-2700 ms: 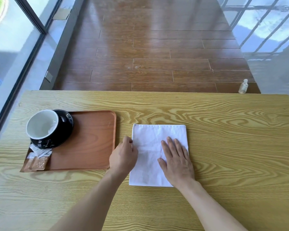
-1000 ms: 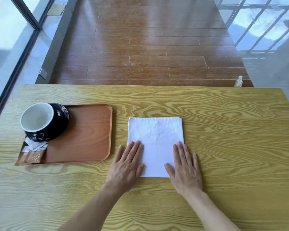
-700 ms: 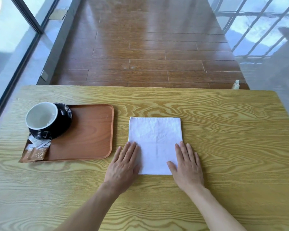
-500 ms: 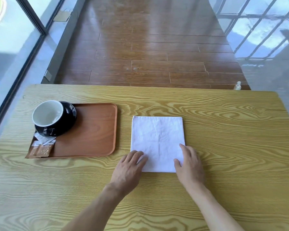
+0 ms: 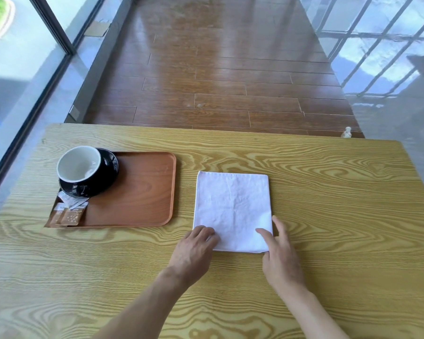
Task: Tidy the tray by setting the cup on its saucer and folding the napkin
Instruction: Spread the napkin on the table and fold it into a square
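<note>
A white folded napkin (image 5: 233, 209) lies flat on the wooden table (image 5: 340, 216), to the right of the brown tray (image 5: 145, 192). My left hand (image 5: 194, 250) sits at the napkin's near left corner with its fingers curled onto it. At the near right corner my right hand (image 5: 280, 255) pinches the cloth, with the thumb on top and the fingers along the right edge. The cup (image 5: 78, 165), black outside and white inside, stands on its black saucer (image 5: 109, 172) in the tray's far left corner.
Several small sachets (image 5: 69, 214) lie in the tray's near left corner, partly under the saucer. Beyond the table's far edge is a wooden floor, where a small bottle (image 5: 346, 132) stands at the right. Glass walls run along both sides.
Both hands slid back from lying flat on the napkin to its near corners. The fingers then curled onto the corners. The napkin, cup and tray have not moved.
</note>
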